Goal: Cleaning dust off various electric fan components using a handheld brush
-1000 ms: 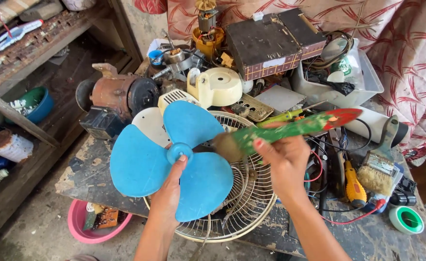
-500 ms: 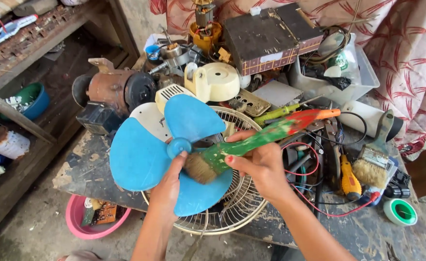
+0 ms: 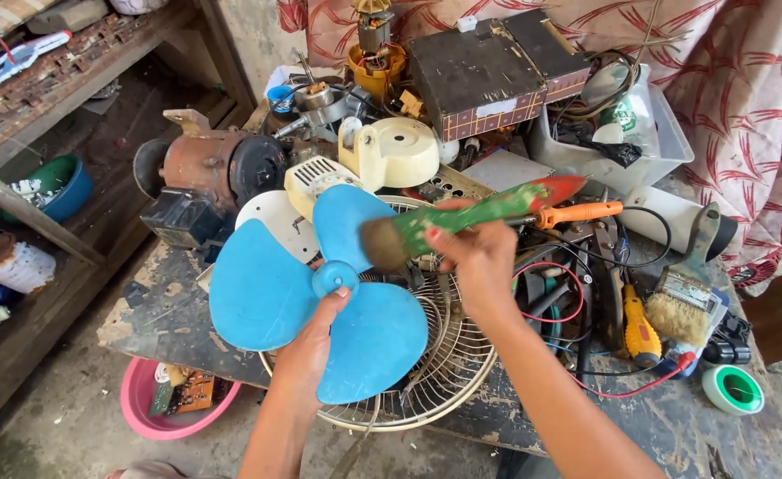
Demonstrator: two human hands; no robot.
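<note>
My left hand [image 3: 313,341] holds a blue three-bladed fan blade [image 3: 320,297] by its hub, thumb on the centre, above a round wire fan guard [image 3: 444,372] lying on the workbench. My right hand [image 3: 478,253] grips a paintbrush [image 3: 462,217] with a green and red handle. Its dark bristles sit at the upper blade, just right of the hub. A cream fan motor housing [image 3: 391,155] stands behind the blade.
The dirty workbench [image 3: 675,417] carries a rusty motor [image 3: 205,168], a dark box [image 3: 488,71], a clear tub [image 3: 639,133], a second brush [image 3: 684,302], screwdrivers [image 3: 639,328], wires and a green tape roll [image 3: 733,390]. A pink bowl [image 3: 169,404] sits on the floor. Shelves stand at left.
My right hand has swung the brush down and left, from above the guard onto the blade near the hub. The left hand keeps its hold on the blade.
</note>
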